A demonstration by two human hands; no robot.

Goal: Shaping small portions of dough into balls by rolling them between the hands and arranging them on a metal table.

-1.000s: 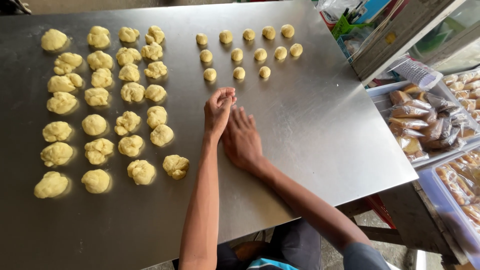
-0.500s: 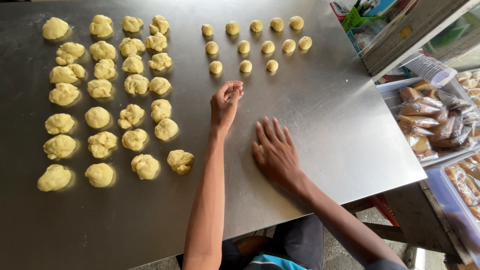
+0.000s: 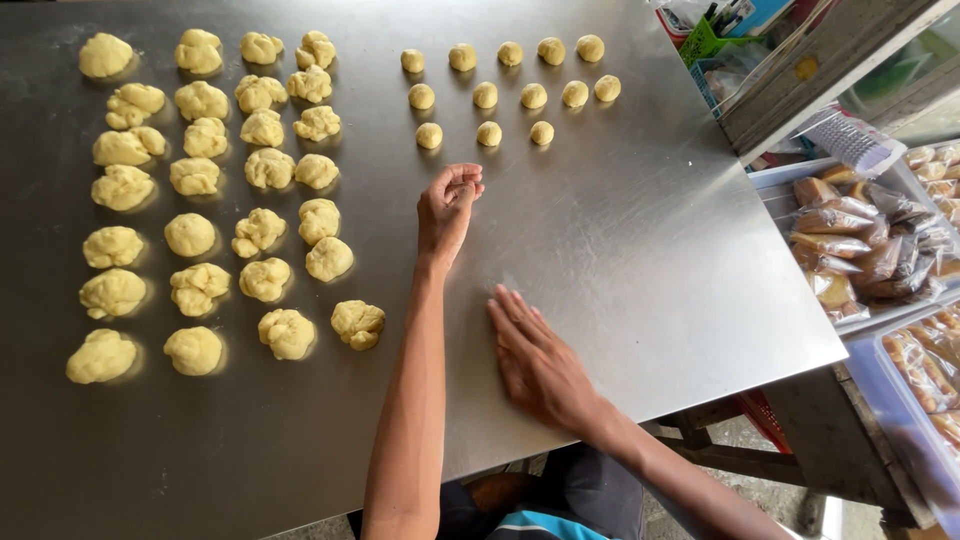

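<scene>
We work at a steel table (image 3: 640, 250) seen from above. The left hand (image 3: 447, 205) is stretched out toward twelve o'clock, fingers curled together at the tips. It appears to be pinching a small piece of dough, but the piece itself is hidden inside the curl, so we cannot tell for certain. The right hand (image 3: 540, 362) lies at about five o'clock from the left — flat on the bare steel, fingers spread and holding nothing.

The small round dough balls (image 3: 510, 90) sit in three rows just beyond the left hand, at twelve to one o'clock; the nearest row has three, and open steel lies to the right of its last ball. The rough dough lumps (image 3: 205, 190) fill the table at nine to ten o'clock, well apart from both hands.

To place a ball well, in our judgement:
- Lower the fingertips to the surface before letting go, so the ball does not roll.
- Keep the same gap as between its neighbours, not touching any of them.
- Keep the right hand flat and clear of the rows.

Bagged baked goods (image 3: 860, 240) lie in a tray at three o'clock, off the table.
</scene>
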